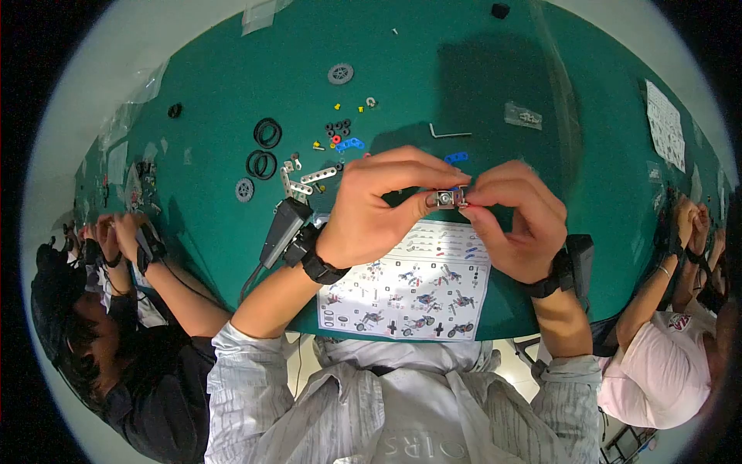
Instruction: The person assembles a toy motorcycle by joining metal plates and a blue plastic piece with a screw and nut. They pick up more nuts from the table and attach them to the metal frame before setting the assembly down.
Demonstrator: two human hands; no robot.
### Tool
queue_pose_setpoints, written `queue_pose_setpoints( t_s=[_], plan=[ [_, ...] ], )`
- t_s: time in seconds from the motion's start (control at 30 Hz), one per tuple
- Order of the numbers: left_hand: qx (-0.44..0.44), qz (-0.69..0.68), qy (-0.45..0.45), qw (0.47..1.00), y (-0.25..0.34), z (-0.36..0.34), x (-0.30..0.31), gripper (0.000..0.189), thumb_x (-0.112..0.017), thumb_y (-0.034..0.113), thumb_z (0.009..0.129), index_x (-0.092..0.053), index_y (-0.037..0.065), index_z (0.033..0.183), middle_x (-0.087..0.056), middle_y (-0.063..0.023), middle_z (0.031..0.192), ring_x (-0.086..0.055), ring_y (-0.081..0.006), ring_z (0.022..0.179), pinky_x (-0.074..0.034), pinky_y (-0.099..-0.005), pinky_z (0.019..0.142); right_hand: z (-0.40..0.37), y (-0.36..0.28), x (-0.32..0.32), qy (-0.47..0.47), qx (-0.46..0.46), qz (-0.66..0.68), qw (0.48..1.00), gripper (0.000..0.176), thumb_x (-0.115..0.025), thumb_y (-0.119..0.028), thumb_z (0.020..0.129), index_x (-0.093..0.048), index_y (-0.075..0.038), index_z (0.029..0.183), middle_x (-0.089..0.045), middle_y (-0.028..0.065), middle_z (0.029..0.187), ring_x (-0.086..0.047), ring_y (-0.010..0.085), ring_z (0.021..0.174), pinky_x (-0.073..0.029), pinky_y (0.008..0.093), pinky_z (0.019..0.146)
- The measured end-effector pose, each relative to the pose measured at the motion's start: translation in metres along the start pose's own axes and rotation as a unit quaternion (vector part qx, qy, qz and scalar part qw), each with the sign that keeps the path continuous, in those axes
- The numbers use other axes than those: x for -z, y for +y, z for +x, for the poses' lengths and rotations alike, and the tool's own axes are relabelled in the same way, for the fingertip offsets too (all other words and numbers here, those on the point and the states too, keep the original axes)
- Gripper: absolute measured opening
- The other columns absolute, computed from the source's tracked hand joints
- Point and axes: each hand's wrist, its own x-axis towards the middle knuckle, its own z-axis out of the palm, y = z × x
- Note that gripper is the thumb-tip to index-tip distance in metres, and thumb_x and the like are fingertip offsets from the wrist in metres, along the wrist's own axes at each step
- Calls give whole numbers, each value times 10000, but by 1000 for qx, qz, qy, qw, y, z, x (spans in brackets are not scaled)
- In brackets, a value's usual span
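My left hand (379, 203) pinches a small metal assembly (446, 199) between thumb and fingers, above the top edge of a printed instruction sheet (406, 298). From the other side, my right hand (519, 220) closes its thumb and index finger on the right end of the same piece. A bit of blue shows at its upper edge; finer details are too small to tell. Just above the fingertips lies a blue perforated part (457, 157), with an L-shaped hex key (450, 134) beyond it. Perforated metal strips (318, 175) rest left of my left hand.
Black rubber rings (267, 133), grey wheels (340, 73), small black and yellow pieces and a blue bracket (352, 144) lie on the green table (394, 62). A small plastic bag (523, 116) sits at the right. People work at both sides.
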Motion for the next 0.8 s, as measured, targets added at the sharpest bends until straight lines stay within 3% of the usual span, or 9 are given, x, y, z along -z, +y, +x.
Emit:
queue_pose_setpoints(
  t_s=[0.17,0.37,0.47,0.67,0.8],
  plan=[
    [-66,64,-8,996,-1,4,1,278,-811,-31,716,-753,13,984,-750,-129,1042,-698,-284,978,-533,-386,892,0,2,0,-14,9,15,1000,237,-797,78,739,-679,-10,924,-697,123,899,-691,258,826,-549,327,733],
    [-45,73,-22,996,0,4,7,303,-809,-46,696,-746,28,983,-750,-94,1023,-670,-262,955,-517,-374,858,-1,4,0,-11,-12,35,999,237,-795,73,741,-668,-10,923,-699,122,909,-688,254,827,-547,330,736],
    [-45,87,13,995,7,5,2,321,-809,-51,696,-738,33,997,-747,-87,1010,-661,-248,956,-519,-363,850,0,6,1,-9,-20,47,999,231,-788,73,746,-664,-12,922,-699,127,928,-682,249,813,-545,328,734],
    [-47,98,18,994,5,5,0,309,-805,-45,721,-721,37,1007,-742,-79,1004,-654,-233,934,-513,-344,827,1,8,1,-2,1,34,999,219,-761,79,765,-659,-13,936,-701,130,937,-676,208,810,-530,277,686],
    [4,81,22,996,7,7,0,257,-786,-7,757,-719,43,1000,-736,-72,990,-653,-222,925,-497,-324,794,-1,10,3,13,-13,28,999,223,-753,85,776,-648,-10,948,-702,130,952,-660,172,796,-513,251,654]
  ],
)
